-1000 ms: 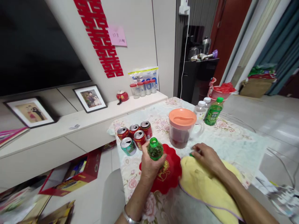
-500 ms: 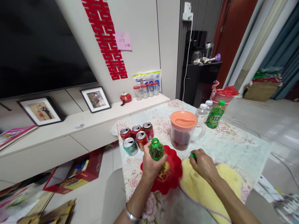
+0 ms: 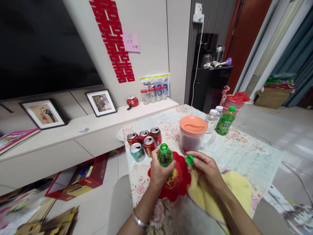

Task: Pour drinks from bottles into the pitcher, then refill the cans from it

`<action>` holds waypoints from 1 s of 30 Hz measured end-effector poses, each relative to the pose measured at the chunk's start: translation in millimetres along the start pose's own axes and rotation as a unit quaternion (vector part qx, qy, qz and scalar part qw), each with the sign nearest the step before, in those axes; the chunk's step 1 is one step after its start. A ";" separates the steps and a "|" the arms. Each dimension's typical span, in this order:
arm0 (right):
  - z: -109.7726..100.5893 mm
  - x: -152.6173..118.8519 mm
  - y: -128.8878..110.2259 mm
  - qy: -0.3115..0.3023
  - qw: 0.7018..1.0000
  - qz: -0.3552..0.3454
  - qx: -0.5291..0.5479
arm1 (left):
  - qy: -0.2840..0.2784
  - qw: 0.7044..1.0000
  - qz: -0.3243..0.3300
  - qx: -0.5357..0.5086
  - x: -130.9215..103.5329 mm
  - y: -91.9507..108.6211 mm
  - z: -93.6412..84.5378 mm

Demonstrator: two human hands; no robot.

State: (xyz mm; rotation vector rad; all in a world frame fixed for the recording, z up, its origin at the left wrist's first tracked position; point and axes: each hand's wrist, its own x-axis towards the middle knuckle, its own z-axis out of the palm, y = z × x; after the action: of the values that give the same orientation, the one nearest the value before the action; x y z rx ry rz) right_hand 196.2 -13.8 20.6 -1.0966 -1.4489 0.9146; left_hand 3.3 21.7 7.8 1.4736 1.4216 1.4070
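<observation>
An uncapped green bottle (image 3: pixel 165 157) stands upright in my left hand (image 3: pixel 157 171), its fingers wrapped round the body below the neck. Under it lies a red scalloped tray (image 3: pixel 178 182) with a gold design. My right hand (image 3: pixel 206 166) pinches a green bottle cap (image 3: pixel 189 160), hollow side partly showing, to the right of the bottle and apart from it. Beneath my right forearm spreads a yellow cloth (image 3: pixel 237 186) with a purple edge. Just behind the right hand is a clear pitcher (image 3: pixel 189 142) with an orange lid and dark liquid inside.
Several opened cans (image 3: pixel 149 145) cluster at the table's left. A full green bottle (image 3: pixel 226 121) and two white-capped bottles (image 3: pixel 212 117) stand at the back right. A flowered tablecloth (image 3: pixel 254 148) covers the table. Behind is a low cabinet (image 3: pixel 102 125) with framed photos.
My right hand has lifted the green cap off the yellow cloth and brought it left, toward the bottle. My left hand holds the bottle in nearly the same place.
</observation>
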 end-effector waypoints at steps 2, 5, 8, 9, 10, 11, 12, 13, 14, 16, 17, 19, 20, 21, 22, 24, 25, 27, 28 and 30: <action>8.1 11.5 -16.1 -0.013 1.000 -0.018 0.015 | -0.004 1.000 0.006 -0.003 -0.1 0.7 -0.3; 17.0 32.1 -39.3 -0.025 0.997 -0.075 -0.012 | -0.006 1.000 0.017 -0.003 0.2 -0.1 -0.4; 25.1 50.7 -57.0 -0.045 0.977 -0.184 -0.098 | -0.008 1.000 0.021 -0.011 0.8 -1.9 0.0; 27.8 55.7 -61.2 -0.057 0.968 -0.213 -0.120 | -0.012 1.000 0.021 -0.015 1.0 -2.5 0.3; 30.3 60.1 -64.6 -0.073 0.960 -0.234 -0.137 | -0.016 0.999 0.022 -0.020 1.2 -3.1 0.6; 32.7 64.0 -67.5 -0.091 0.953 -0.246 -0.151 | -0.019 0.999 0.023 -0.024 1.3 -3.6 0.9; 34.8 67.5 -70.1 -0.110 0.944 -0.259 -0.172 | -0.019 0.999 0.026 -0.027 1.5 -4.1 1.2; 36.5 70.6 -72.5 -0.129 0.933 -0.270 -0.198 | -0.019 0.999 0.029 -0.030 1.6 -4.5 1.5; 37.8 73.4 -75.3 -0.148 0.922 -0.278 -0.225 | -0.018 0.999 0.032 -0.032 1.7 -4.8 1.7; 39.5 78.4 -82.4 -0.184 0.902 -0.278 -0.274 | -0.016 0.999 0.033 -0.032 1.8 -5.0 1.8; 40.0 80.5 -87.2 -0.204 0.892 -0.272 -0.298 | -0.015 0.999 0.031 -0.031 1.9 -4.9 1.8; 40.9 84.1 -98.7 -0.243 0.872 -0.250 -0.345 | -0.013 0.999 0.023 -0.029 1.8 -4.0 1.7; 41.5 85.5 -104.9 -0.261 0.861 -0.236 -0.367 | -0.013 0.999 0.018 -0.028 1.8 -3.5 1.6; 42.3 86.6 -110.8 -0.277 0.851 -0.220 -0.388 | -0.015 0.999 0.013 -0.029 1.8 -2.9 1.6; 43.3 87.3 -116.2 -0.288 0.843 -0.205 -0.407 | -0.016 0.999 0.009 -0.031 1.7 -2.4 1.6; 45.9 87.5 -123.8 -0.295 0.830 -0.181 -0.438 | -0.018 0.999 0.005 -0.034 1.7 -1.8 1.5; 47.5 87.0 -125.9 -0.291 0.826 -0.172 -0.451 | -0.020 0.999 0.005 -0.034 1.7 -1.9 1.4; 51.3 85.2 -127.0 -0.271 0.825 -0.154 -0.471 | -0.023 0.999 0.006 -0.032 1.8 -2.7 0.7; 53.3 84.0 -126.5 -0.260 0.824 -0.145 -0.482 | -0.025 0.999 0.007 -0.031 1.8 -3.3 0.3; 57.2 81.3 -125.0 -0.235 0.821 -0.125 -0.504 | -0.025 0.999 0.011 -0.030 1.9 -4.7 -0.6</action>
State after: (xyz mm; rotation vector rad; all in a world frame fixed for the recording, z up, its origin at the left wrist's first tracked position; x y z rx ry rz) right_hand 118.4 29.3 153.2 -1.4019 -2.5679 0.1487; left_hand 1.2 24.4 3.9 1.4809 1.3245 1.4040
